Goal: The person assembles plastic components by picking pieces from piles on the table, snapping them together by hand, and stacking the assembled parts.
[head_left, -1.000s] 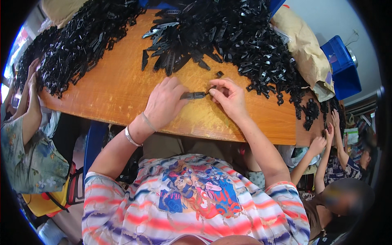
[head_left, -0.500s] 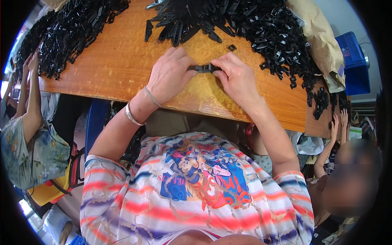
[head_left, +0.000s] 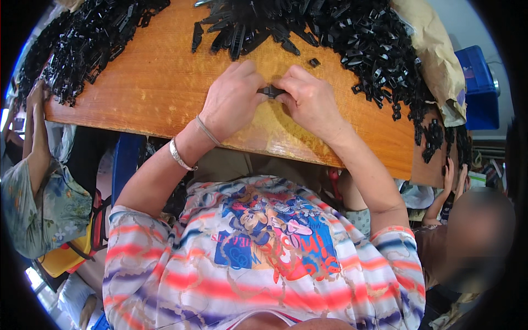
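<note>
Between my two hands, just above the worn wooden table (head_left: 159, 71), is a small black plastic part (head_left: 271, 92). My left hand (head_left: 234, 99) pinches its left end between thumb and fingers. The right end sits in the closed fingers of my right hand (head_left: 311, 102). Only the middle of the part shows; my fingers cover both ends, so I cannot tell whether it is one piece or two joined. A loose small black piece (head_left: 314, 62) lies on the table beyond my right hand.
Black plastic parts form a pile (head_left: 379, 49) at the far right, and long ones fan out (head_left: 239, 36) at the centre. Another heap (head_left: 82, 49) covers the left. A brown paper bag (head_left: 434, 60) and blue bins (head_left: 477, 82) stand right. Co-workers' hands reach in at both sides.
My hands have drawn slightly closer together around the black part, and less of it shows between them. At the left, a co-worker's hands have shifted a little.
</note>
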A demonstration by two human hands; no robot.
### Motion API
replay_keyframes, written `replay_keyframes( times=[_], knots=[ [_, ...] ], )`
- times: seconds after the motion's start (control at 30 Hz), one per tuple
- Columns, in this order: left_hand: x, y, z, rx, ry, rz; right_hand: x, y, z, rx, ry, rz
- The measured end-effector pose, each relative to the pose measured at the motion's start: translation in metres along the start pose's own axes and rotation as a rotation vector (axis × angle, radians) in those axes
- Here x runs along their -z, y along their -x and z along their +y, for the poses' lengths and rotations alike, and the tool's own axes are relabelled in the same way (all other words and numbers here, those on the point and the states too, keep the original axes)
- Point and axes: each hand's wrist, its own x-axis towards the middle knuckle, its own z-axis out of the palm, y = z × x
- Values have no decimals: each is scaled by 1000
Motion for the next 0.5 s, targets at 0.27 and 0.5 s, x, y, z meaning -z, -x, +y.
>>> replay_keyframes(
  times=[0.27, 0.5],
  knots=[
    [114, 50, -16, 139, 4, -389, -2, 1, -23, 61, -278, -50],
    [98, 12, -13, 383, 42, -105, 31, 2, 47, -132, 205, 149]
  ],
)
